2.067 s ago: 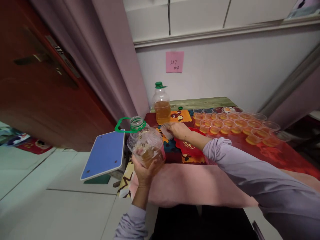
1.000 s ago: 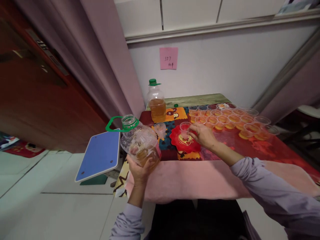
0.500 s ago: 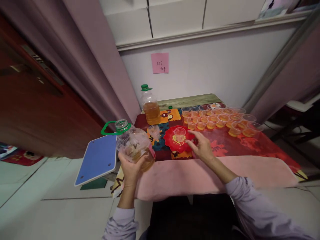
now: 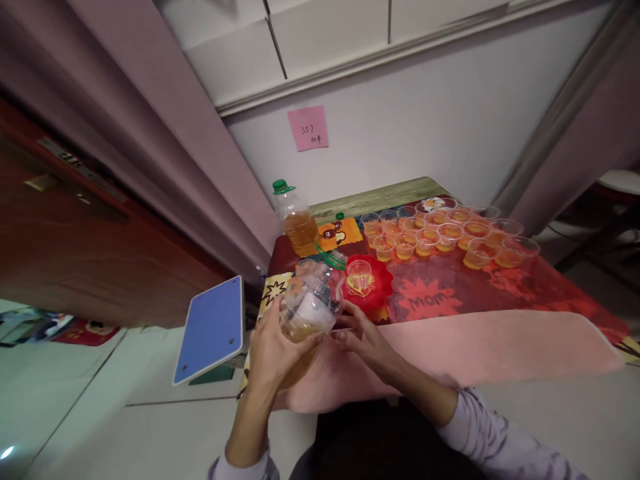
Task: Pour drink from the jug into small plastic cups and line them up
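Observation:
My left hand [image 4: 273,350] is wrapped round a clear plastic jug [image 4: 315,300] part filled with amber liquid. The jug tilts away from me, and its green-ringed mouth points toward a red scalloped plate [image 4: 383,293]. On that plate stands a clear plastic cup [image 4: 359,275]. Close by the jug's right side is my right hand [image 4: 370,343], fingers apart and holding nothing; whether its fingertips touch the jug I cannot tell.
Several clear cups [image 4: 427,240] of amber liquid stand in rows at the back right. A second jug [image 4: 301,230] with a green cap stands at the back left, near a loose green cap [image 4: 340,216]. A pink cloth [image 4: 450,350] covers the table's front edge. Left sits a blue board [image 4: 210,330].
My left hand has brought the jug rightward and tipped its mouth toward the plate. My right hand has drawn back from the cup on the plate to the jug's side.

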Motion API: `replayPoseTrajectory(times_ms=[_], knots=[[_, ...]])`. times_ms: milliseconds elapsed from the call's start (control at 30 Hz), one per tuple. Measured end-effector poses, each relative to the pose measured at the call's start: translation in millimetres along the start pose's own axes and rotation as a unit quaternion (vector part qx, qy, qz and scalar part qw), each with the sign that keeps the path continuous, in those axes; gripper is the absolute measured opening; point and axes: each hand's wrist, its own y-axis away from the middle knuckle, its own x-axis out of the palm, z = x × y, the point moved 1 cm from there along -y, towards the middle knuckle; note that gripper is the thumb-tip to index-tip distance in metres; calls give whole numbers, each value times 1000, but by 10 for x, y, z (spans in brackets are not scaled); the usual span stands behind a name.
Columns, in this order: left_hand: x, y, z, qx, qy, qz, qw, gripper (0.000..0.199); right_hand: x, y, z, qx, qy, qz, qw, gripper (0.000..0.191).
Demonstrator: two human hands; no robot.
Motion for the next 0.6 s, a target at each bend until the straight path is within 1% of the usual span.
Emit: replayPoseTrajectory(times_ms=[100, 167, 233, 400, 533, 600], knots=[[-30, 8, -39, -8, -37, 84, 996, 119, 65, 0, -26, 42, -58, 4, 997, 86], [-51, 11, -61, -17, -69, 113, 991, 121, 74, 9, -47, 57, -76, -13, 995, 81], [-76, -2, -89, -16, -104, 128, 986, 120, 77, 11, -63, 73, -91, -26, 993, 79], [-155, -125, -210, 21, -172, 141, 975, 114, 116, -45, -97, 106, -133, -35, 985, 79], [-219, -272, -344, 16, -220, 188, 957, 109, 157, -121, -140, 118, -152, -49, 980, 79], [-241, -342, -399, 24, -232, 206, 950, 108, 174, -154, -156, 123, -160, -49, 978, 78]])
